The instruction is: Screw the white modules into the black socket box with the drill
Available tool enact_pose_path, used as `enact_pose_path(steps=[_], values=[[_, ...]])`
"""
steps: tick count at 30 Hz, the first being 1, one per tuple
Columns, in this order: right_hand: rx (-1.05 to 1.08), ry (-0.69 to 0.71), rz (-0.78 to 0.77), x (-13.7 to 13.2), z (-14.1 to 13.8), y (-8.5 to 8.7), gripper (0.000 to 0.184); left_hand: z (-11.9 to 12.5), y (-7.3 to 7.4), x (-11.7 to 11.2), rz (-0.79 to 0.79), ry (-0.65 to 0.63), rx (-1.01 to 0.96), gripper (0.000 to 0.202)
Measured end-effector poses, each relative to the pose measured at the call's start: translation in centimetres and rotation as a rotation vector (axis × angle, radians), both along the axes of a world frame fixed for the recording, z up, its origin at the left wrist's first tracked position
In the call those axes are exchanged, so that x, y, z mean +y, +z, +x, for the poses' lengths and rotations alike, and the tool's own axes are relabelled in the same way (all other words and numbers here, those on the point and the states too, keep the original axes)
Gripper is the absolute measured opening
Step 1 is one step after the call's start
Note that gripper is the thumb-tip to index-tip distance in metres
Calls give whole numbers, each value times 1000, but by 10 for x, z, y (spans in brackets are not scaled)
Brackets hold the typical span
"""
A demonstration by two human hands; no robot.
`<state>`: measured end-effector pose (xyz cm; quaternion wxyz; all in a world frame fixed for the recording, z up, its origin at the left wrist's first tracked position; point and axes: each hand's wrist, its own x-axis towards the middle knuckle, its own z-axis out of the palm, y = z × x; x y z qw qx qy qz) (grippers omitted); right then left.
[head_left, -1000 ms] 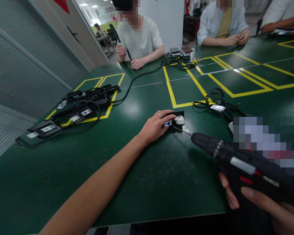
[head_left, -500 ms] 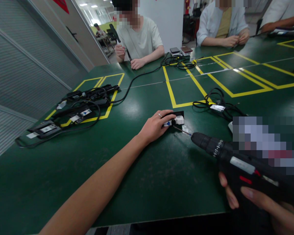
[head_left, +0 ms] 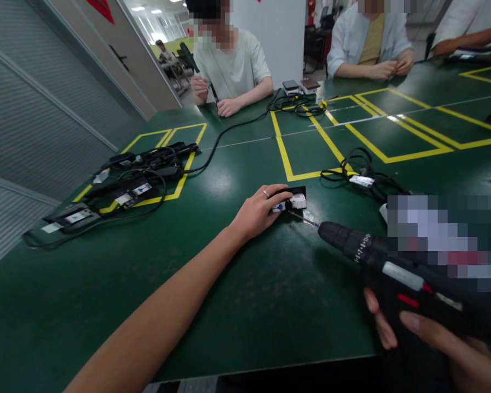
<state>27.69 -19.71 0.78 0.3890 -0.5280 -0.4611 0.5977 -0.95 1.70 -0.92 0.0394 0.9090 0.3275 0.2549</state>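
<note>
My left hand [head_left: 261, 212], a ring on one finger, is closed over a small black block with white labels [head_left: 298, 201] and holds it against the green table. Its exact kind I cannot make out. In my right hand [head_left: 429, 333] is a black cordless drill [head_left: 376, 262], gripped by its handle and pointing left. The drill's long thin bit [head_left: 301, 217] reaches the near face of the block, with its tip close to my left fingers. A small clear or shiny label [head_left: 310, 216] lies beside the block, just behind the bit.
Black power adapters and cables [head_left: 147, 169] lie in a heap at the left. A coiled cable [head_left: 360, 169] lies right of centre, another cable bundle [head_left: 298, 102] farther back. Yellow tape [head_left: 286, 158] marks rectangles on the green table [head_left: 229, 305]. Across it sit co-workers, one holding a tool [head_left: 188, 57].
Both hands, the block and the drill stay in nearly the same place. The whole view has shifted very slightly.
</note>
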Motion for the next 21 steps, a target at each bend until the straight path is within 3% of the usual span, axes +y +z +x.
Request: enact_pose_path(steps=[21], values=[[63,-15,-36,-2,-1,2,23,1,1,-1,-7,2,-4,41]])
